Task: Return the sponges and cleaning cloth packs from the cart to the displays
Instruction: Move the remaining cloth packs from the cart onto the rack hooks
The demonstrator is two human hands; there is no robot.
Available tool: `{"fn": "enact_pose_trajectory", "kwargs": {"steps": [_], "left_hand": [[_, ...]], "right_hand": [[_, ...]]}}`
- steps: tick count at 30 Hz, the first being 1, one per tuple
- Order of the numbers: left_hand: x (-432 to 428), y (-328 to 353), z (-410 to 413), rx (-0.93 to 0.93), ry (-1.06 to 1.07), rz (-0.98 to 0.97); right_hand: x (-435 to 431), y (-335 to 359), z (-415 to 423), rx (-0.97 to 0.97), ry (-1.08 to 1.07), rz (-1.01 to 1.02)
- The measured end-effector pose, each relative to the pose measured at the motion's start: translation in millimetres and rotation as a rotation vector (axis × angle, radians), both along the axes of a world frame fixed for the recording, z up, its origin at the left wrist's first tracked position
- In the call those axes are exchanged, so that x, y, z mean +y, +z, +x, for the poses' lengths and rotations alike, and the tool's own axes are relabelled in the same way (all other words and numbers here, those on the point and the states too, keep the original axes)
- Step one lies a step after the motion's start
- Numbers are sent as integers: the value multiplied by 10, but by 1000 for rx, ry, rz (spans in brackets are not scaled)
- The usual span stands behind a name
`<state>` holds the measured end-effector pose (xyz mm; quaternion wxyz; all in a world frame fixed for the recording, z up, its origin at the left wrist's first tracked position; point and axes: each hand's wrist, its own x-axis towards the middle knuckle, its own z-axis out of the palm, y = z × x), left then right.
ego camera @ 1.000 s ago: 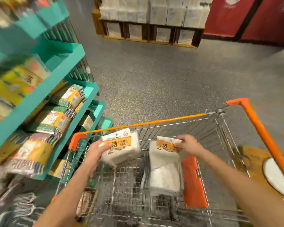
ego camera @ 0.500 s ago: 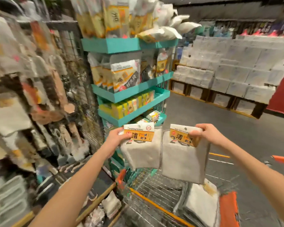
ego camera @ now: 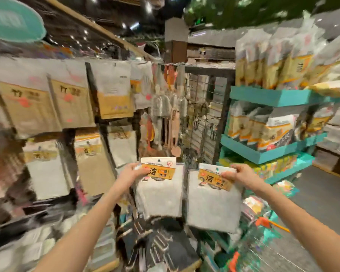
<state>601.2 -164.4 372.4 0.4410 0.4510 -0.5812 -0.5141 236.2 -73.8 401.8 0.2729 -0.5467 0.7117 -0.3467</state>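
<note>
My left hand (ego camera: 129, 176) grips the top left corner of a white cleaning cloth pack (ego camera: 160, 195) with an orange label. My right hand (ego camera: 238, 175) pinches the top right corner of a second white cloth pack (ego camera: 212, 205) of the same kind. Both packs hang side by side at chest height in front of a hanging display of similar cloth packs (ego camera: 94, 160). The cart (ego camera: 263, 250) is low at the right, with only its wire rim and an orange corner showing. The picture is blurred.
A teal tiered shelf (ego camera: 267, 97) with bagged sponge and cloth packs stands at the right. A wire grid panel (ego camera: 200, 107) with hanging brushes sits between it and the cloth display. Dark packs (ego camera: 161, 248) lie low in front. Grey floor (ego camera: 322, 197) opens at the far right.
The view has swung up and left, from the cart to the hanging display. Both hands lifted their cloth packs out of the cart and carried them up in front of the display.
</note>
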Motion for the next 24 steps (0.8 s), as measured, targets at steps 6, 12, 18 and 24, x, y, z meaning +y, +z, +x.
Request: {"fn": "enact_pose_trajectory", "kwargs": {"steps": [6,12,18,24], "left_hand": [[-670,23,707,67,192,16],[-1245,-106,880,185,287,91],[-1861,-211,760,225,352,115],[-2377,-351,766,238,440,181]], "right_hand": [[-914,-84,663,-36,22,-12],[-1350,-74,1092,-163,90,-33],[-1943,-73,1149,-151,219,56],[-2420,45,1240,-68,405,49]]}}
